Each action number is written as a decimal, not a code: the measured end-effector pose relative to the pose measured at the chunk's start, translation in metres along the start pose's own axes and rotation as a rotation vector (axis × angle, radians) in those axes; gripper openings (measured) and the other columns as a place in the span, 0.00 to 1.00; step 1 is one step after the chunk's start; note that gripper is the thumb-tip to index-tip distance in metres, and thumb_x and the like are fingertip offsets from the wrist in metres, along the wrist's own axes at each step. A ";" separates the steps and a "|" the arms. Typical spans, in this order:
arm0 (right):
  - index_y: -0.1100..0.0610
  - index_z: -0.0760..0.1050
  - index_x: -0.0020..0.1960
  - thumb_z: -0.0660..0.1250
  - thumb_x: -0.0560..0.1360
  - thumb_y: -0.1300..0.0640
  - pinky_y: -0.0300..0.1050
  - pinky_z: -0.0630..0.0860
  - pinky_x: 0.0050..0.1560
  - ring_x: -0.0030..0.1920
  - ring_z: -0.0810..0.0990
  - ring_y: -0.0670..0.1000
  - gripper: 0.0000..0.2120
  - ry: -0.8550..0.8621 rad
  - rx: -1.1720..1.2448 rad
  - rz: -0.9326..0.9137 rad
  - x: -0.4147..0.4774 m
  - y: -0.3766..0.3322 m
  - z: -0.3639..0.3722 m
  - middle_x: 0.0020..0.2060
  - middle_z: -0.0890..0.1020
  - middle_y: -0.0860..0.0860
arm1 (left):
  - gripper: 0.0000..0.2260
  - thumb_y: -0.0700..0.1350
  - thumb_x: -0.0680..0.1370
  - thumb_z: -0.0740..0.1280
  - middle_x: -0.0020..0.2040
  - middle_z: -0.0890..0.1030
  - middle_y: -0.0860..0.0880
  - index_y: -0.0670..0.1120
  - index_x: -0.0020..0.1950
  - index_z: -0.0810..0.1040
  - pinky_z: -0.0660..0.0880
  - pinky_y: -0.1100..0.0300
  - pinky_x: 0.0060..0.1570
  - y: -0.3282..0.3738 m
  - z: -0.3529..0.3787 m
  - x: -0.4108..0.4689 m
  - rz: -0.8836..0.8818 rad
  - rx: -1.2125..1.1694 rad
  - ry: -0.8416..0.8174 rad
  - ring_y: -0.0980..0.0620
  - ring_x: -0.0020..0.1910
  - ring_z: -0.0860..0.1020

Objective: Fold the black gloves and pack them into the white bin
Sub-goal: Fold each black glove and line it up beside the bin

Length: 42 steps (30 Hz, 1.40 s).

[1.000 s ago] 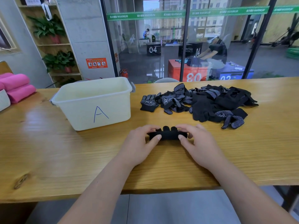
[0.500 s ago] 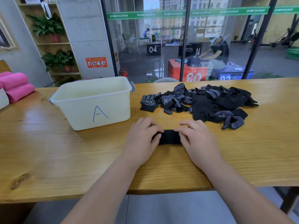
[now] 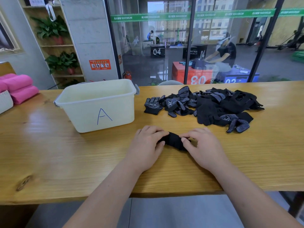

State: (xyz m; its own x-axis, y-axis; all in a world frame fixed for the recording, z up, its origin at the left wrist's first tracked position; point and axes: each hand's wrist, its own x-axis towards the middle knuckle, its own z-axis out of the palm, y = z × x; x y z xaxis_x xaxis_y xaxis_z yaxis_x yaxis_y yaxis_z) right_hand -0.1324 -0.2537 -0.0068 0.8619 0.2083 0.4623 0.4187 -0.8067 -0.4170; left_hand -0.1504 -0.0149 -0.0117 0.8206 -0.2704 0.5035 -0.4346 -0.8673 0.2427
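Head view: folded glove [image 3: 174,141] on counter [image 3: 65,162].
Fingers of left hand [image 3: 146,145] and right hand [image 3: 204,146] pinch its ends.

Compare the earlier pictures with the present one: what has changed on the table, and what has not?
The folded glove no longer shows its fingertips, which stuck out a second ago; it is now a compact bundle. The left hand and right hand closed in and hold its two ends. The glove pile and white bin stayed put.
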 end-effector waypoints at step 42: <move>0.43 0.52 0.85 0.55 0.85 0.36 0.55 0.53 0.83 0.84 0.51 0.50 0.32 -0.534 -0.034 -0.371 0.040 -0.159 0.095 0.84 0.55 0.42 | 0.29 0.66 0.84 0.58 0.85 0.58 0.56 0.57 0.84 0.63 0.59 0.46 0.81 -0.157 -0.117 -0.097 -0.450 0.213 -0.213 0.51 0.84 0.57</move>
State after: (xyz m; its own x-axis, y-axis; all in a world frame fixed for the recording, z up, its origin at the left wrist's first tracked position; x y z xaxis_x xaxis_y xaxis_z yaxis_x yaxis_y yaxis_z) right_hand -0.1374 -0.0648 0.0030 0.6892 0.7155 0.1141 0.7140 -0.6438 -0.2753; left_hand -0.2052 0.1961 -0.0013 0.9751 0.0877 0.2039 0.0438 -0.9765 0.2108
